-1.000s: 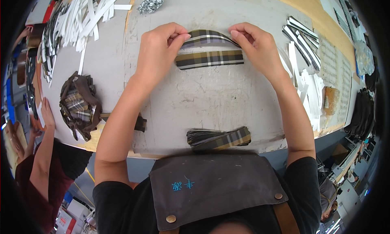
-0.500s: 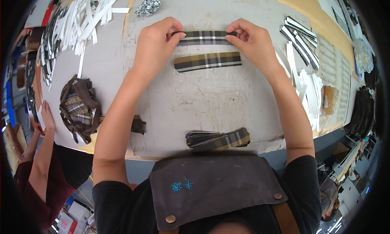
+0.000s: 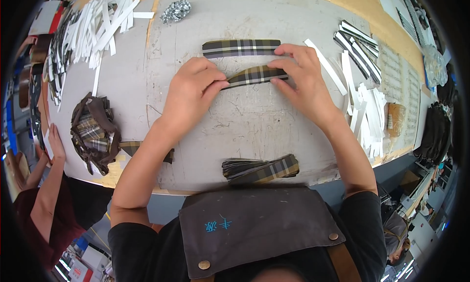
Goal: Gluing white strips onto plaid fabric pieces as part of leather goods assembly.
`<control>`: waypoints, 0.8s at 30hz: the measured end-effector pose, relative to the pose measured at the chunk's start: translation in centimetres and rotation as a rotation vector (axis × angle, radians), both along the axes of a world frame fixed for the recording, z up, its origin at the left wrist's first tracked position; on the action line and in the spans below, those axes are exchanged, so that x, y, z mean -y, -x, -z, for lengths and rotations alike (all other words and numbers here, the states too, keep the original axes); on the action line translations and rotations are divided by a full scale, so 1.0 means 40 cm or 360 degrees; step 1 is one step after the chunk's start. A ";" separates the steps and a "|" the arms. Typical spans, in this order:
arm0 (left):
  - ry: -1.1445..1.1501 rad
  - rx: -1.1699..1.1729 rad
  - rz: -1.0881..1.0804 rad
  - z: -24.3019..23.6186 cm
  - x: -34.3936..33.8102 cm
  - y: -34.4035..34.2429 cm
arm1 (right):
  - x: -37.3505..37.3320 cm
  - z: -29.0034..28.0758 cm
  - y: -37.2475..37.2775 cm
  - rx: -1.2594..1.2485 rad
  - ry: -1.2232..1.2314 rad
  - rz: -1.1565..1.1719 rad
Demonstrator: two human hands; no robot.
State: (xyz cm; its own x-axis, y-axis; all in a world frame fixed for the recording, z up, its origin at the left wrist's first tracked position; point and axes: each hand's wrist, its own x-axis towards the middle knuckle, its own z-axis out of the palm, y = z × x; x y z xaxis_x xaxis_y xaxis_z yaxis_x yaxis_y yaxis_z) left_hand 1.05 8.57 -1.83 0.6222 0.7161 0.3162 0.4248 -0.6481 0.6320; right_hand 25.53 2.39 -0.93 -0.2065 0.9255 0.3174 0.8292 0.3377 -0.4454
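A plaid fabric strip (image 3: 252, 75) in brown, black and white lies across the middle of the table, its left end lifted and bent. My left hand (image 3: 196, 86) pinches that end between thumb and fingertips. Around the strip's right end, my right hand (image 3: 308, 81) has its thumb and fingers apart, thumb at the near edge and a finger at the far edge. Another of its fingers reaches the right end of a second plaid strip (image 3: 240, 47), which lies flat just beyond. Close to my body rests a fanned stack of plaid strips (image 3: 262, 169).
At the left sits a dark cloth bundle (image 3: 96, 132) with plaid pieces; more plaid fabric (image 3: 131, 147) pokes out beside my left forearm. White strips heap up far left (image 3: 100, 29) and at right (image 3: 369, 118). A speckled crumpled ball (image 3: 175, 11) lies at the back. Another person's arm (image 3: 49, 179) is at left.
Both hands have let go of the far strip, now flat and shifted slightly left, and moved nearer to the second strip. My left hand has taken its left end.
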 end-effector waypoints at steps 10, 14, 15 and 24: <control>0.0738 0.0035 -0.0331 -0.040 -0.018 -0.001 | -0.032 -0.005 0.014 -0.0361 0.0185 -0.0005; 0.0901 0.0120 -0.0477 -0.022 -0.016 -0.006 | -0.039 0.012 0.012 -0.0780 0.0740 0.0268; 0.0901 0.0121 -0.0474 -0.016 -0.016 -0.011 | -0.042 0.022 0.008 -0.0703 0.0647 0.0319; -0.0273 0.0078 0.0022 0.058 -0.006 0.010 | 0.018 0.049 0.010 0.0236 -0.0226 -0.0081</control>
State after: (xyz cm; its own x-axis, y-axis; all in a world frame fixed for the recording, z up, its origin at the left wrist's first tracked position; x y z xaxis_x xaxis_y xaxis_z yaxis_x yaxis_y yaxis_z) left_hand 0.66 8.80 -4.14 0.6124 0.6406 0.4633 0.3867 -0.7539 0.5312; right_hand 25.11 1.68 -2.88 -0.3057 0.8610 0.4064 0.8625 0.4312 -0.2648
